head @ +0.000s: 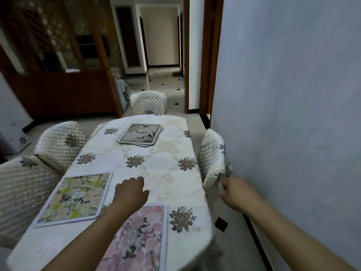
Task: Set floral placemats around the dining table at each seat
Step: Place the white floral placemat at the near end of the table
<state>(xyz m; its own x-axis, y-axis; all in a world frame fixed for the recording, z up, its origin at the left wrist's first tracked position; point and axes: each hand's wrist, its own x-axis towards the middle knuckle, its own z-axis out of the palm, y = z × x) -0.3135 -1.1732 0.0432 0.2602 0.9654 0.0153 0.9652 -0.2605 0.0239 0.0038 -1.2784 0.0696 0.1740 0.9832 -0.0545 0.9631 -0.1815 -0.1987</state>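
Head cam has my left hand (pixel 131 192) hovering low over the tablecloth in the lower middle of the frame, fingers curled under, nothing in it as far as I can see. Right hand (pixel 237 194) is out at the right edge of the table (pixel 160 167), loosely half closed beside the quilted chair (pixel 212 155) there; it's blurry, so I can't tell if it's touching the chair cover or just near it.

Just left of my left hand sits the yellow-green placemat (pixel 75 198), flat at the lower left seat. Under my forearm is the pink placemat (pixel 140 237) at the near end, also flat. So that's two seats done, I'd say.

What's left: the stack of placemats (pixel 141 134) is well apart, up toward the far end of the table. The right side chair, the far chair (pixel 148 102) and the upper left chair (pixel 62 141) all have bare cloth in front of them. Roughly under halfway, I reckon.
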